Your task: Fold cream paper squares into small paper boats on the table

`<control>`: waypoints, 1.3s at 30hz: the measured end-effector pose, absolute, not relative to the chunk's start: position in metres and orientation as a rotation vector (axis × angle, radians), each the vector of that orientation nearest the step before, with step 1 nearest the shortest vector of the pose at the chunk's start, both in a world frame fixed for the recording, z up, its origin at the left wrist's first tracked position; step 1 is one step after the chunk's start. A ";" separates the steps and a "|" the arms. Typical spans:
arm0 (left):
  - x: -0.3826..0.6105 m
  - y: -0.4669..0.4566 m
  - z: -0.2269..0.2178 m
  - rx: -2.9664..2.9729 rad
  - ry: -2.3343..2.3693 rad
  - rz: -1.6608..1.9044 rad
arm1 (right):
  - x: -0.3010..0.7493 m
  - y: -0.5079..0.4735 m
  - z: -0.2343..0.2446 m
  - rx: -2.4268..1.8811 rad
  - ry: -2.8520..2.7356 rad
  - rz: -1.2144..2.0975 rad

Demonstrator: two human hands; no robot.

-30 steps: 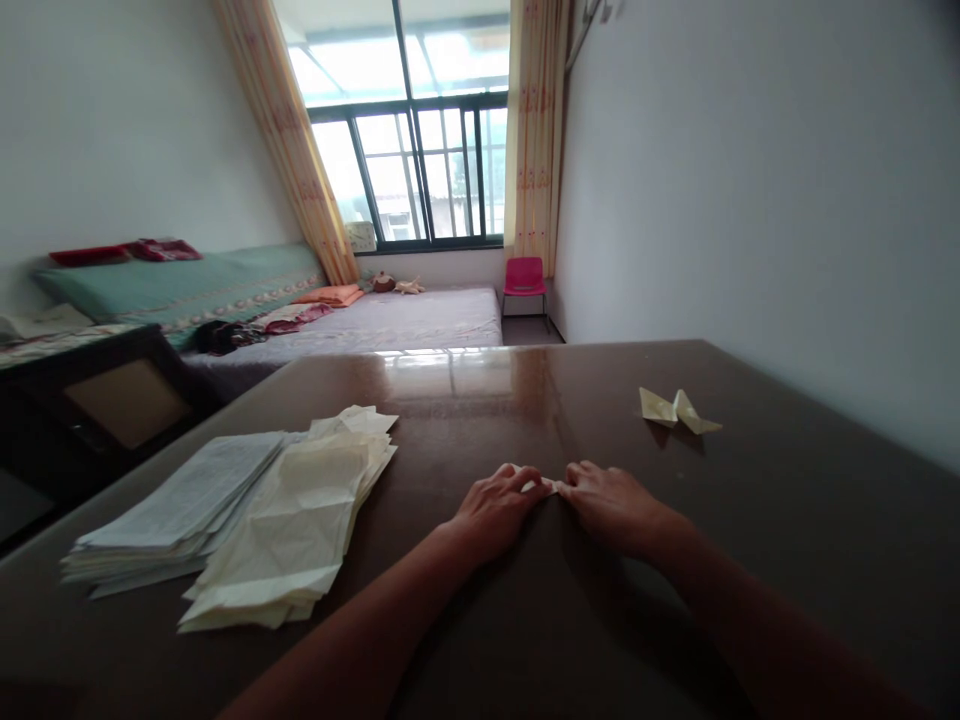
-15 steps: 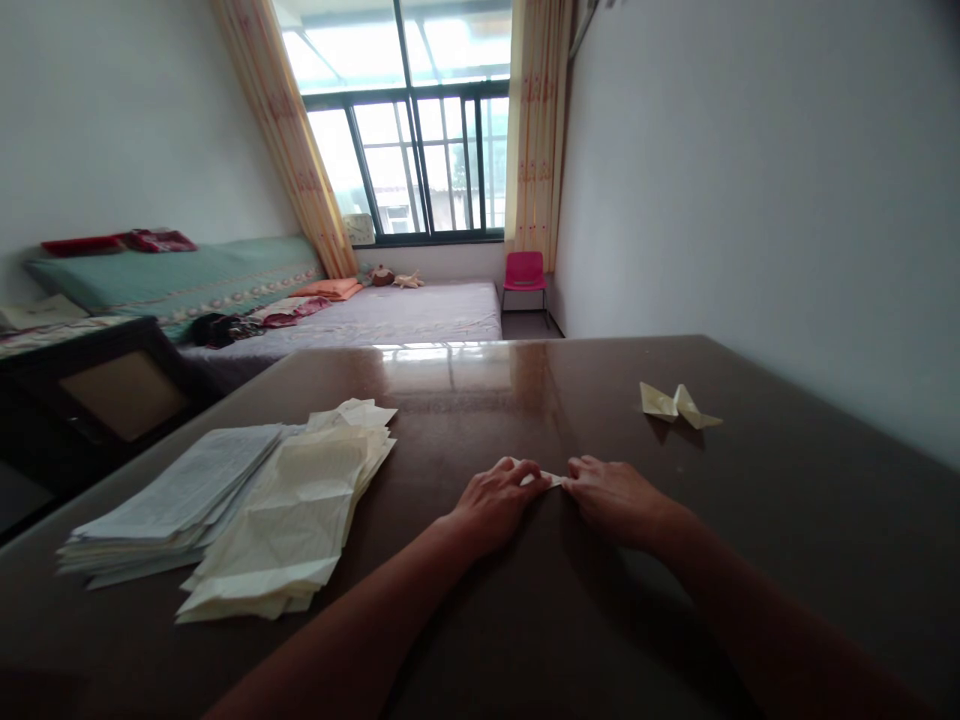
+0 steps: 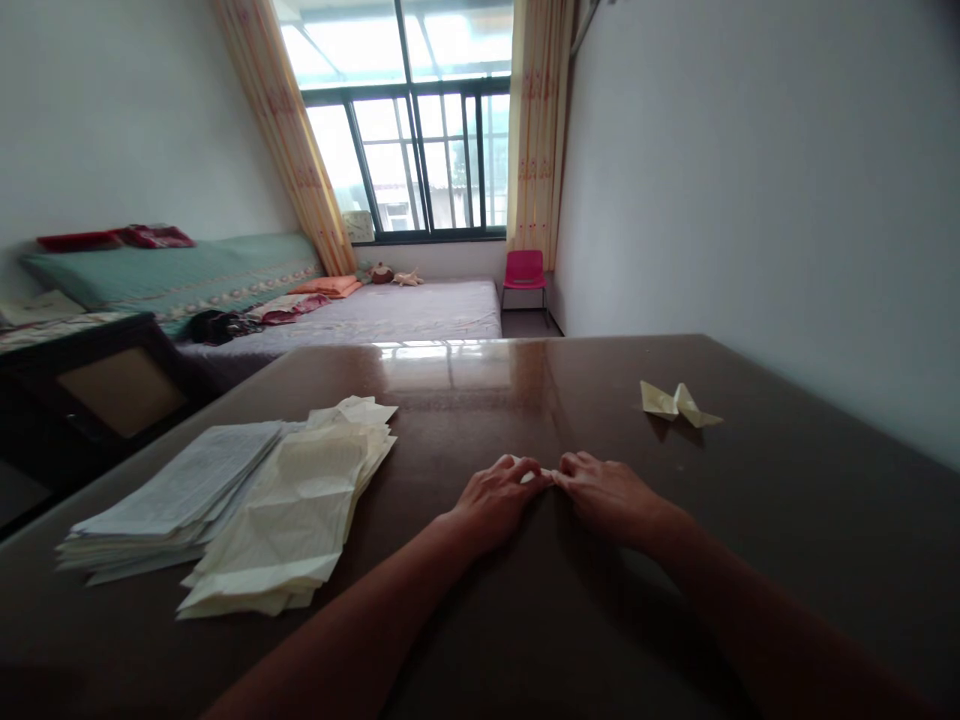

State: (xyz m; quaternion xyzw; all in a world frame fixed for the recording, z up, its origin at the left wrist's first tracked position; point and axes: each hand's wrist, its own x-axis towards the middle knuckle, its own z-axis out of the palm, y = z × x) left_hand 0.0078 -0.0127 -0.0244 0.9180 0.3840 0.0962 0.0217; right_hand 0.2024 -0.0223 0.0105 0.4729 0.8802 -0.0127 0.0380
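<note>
My left hand [image 3: 495, 495] and my right hand [image 3: 604, 490] lie side by side on the dark glossy table [image 3: 787, 520], knuckles up, fingertips meeting. Between the fingertips a sliver of a small folded piece of pale paper [image 3: 541, 477] shows; both hands press down on it and cover most of it. A finished folded paper shape [image 3: 679, 405] lies on the table to the far right of my right hand. Two overlapping stacks of paper sheets [image 3: 247, 510] rest to the left of my left hand.
A white wall runs along the table's right side. Beyond the table's far edge are a low bed [image 3: 390, 312], a pink chair [image 3: 523, 270], curtains and a window. A dark cabinet [image 3: 97, 385] stands at the left.
My two hands have drawn closer together, so less of the small paper shows between them. The view has shifted slightly.
</note>
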 end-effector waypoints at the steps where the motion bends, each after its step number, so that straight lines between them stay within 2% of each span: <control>1: 0.007 -0.013 -0.024 2.841 1.171 0.318 | 0.203 -0.023 0.011 1.450 2.695 -0.041; 5: -0.005 -0.009 -0.018 2.754 1.108 0.459 | 0.203 -0.023 0.014 1.432 2.680 -0.038; 9: -0.028 0.001 -0.009 2.517 1.577 0.588 | 0.201 -0.020 0.015 1.435 2.685 -0.012; 14: -0.038 0.001 -0.005 2.412 1.718 0.192 | 0.196 -0.008 0.008 1.581 2.662 0.045; 17: -0.032 -0.005 -0.006 2.404 1.710 0.129 | 0.197 0.000 0.001 1.702 2.676 -0.010; 29: -0.026 -0.007 -0.016 2.359 1.587 0.276 | 0.211 0.022 -0.020 1.755 2.780 -0.735; 35: -0.029 0.001 -0.022 2.310 1.524 0.424 | 0.214 0.023 -0.019 1.639 2.787 -1.283; 39: -0.033 0.010 -0.022 2.196 1.496 0.461 | 0.221 0.026 -0.015 1.605 2.853 -1.308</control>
